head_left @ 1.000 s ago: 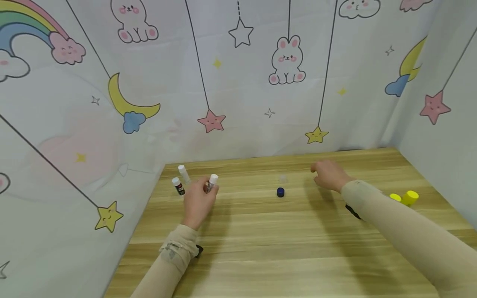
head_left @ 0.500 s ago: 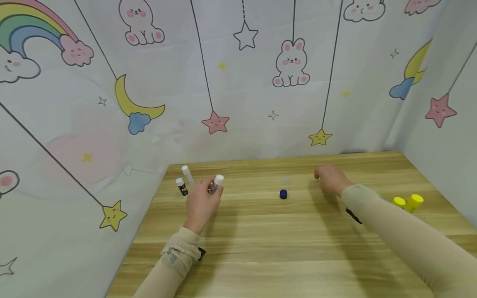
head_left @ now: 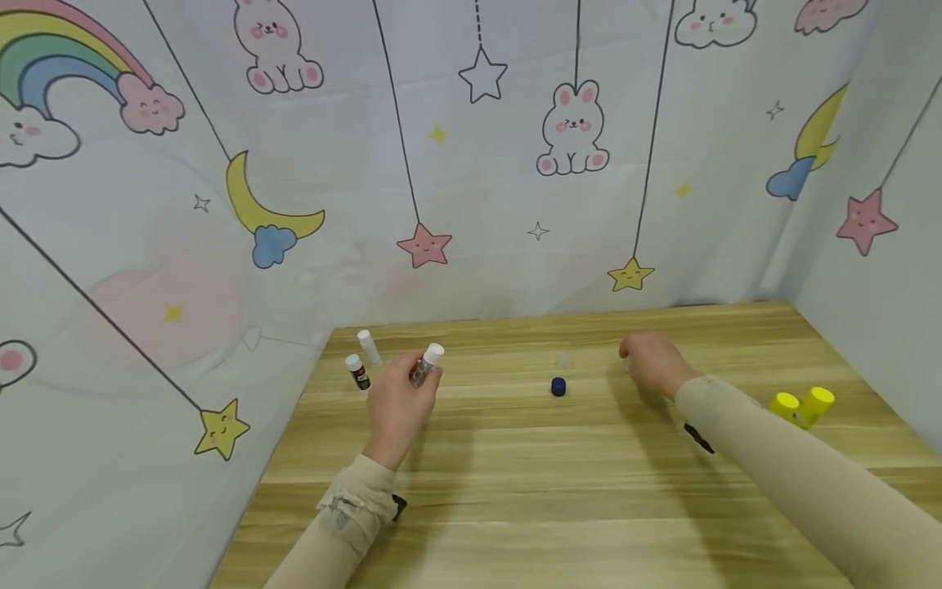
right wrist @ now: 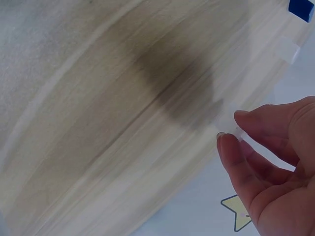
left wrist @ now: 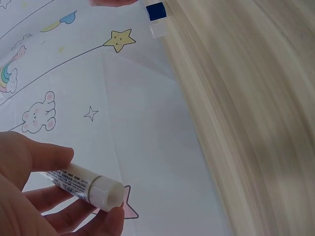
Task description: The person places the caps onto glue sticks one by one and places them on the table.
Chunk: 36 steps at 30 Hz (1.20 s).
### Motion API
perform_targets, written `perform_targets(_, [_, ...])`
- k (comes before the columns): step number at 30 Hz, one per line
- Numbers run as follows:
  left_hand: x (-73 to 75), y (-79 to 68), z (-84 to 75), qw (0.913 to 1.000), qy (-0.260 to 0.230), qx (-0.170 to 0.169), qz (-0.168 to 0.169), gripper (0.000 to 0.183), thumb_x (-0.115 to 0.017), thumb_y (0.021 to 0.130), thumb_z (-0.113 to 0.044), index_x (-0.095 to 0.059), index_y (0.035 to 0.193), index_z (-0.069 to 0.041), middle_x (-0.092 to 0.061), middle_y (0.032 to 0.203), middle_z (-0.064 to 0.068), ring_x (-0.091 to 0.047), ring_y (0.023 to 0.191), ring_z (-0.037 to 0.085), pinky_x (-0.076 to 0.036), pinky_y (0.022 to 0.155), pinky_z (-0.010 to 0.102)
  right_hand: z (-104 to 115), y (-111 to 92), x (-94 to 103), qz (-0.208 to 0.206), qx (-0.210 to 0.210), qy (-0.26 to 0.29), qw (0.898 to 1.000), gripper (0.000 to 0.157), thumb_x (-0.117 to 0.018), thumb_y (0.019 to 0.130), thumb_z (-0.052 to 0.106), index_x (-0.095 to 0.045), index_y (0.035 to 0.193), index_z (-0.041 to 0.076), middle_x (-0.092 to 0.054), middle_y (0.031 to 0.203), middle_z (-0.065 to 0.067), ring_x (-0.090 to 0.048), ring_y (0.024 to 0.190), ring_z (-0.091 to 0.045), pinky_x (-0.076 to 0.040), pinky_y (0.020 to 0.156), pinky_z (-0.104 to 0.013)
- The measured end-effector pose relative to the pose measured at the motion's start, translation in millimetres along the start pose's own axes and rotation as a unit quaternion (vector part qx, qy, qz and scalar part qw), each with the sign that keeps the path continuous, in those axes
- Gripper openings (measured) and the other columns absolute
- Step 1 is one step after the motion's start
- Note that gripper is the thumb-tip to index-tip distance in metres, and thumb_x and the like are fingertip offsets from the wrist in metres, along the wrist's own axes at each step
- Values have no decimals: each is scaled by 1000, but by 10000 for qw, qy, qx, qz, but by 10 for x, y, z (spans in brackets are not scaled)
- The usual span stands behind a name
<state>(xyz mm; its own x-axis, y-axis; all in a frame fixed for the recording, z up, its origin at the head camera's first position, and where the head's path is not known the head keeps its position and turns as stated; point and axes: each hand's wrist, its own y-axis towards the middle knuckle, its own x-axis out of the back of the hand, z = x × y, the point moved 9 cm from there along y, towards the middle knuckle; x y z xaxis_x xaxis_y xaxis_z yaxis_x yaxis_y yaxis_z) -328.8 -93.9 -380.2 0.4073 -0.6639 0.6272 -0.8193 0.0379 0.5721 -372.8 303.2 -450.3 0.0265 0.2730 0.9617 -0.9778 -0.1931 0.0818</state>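
Observation:
My left hand (head_left: 401, 406) grips a white glue stick (head_left: 428, 365) with a printed label, tilted above the table. In the left wrist view, thumb and fingers wrap round the glue stick (left wrist: 81, 184), its white end pointing out. At the back right, my right hand (head_left: 653, 361) is held low over the table. Its thumb and forefinger pinch a small translucent cap (right wrist: 227, 122) in the right wrist view, partly hidden by the fingertips. Left of that hand stand a dark blue cap (head_left: 558, 387) and another translucent cap (head_left: 564, 359).
Beside my left hand stand a dark bottle with a white cap (head_left: 357, 372) and a slim white tube (head_left: 369, 348). Two yellow-topped containers (head_left: 817, 402) stand at the right, behind my right forearm. A patterned white curtain (head_left: 486, 188) borders the wooden table (head_left: 530, 483).
My left hand has lifted slightly and tilted the glue stick a little more to the right. The right hand stays almost in place. The whole view has shifted slightly.

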Motion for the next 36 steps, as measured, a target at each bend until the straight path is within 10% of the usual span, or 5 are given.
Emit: perform_targets(36, [-34,-62,-295,9986,-29,-507,-136,24,-81,87,-22,-76,110,-16,-73,97,4,-69,80,22,-55,65,44,840,-279,273,-800,513,747,9927,24,-74,87,-1,-75,110,6,-70,106,-13,-68,85,-24,-57,70,-39])
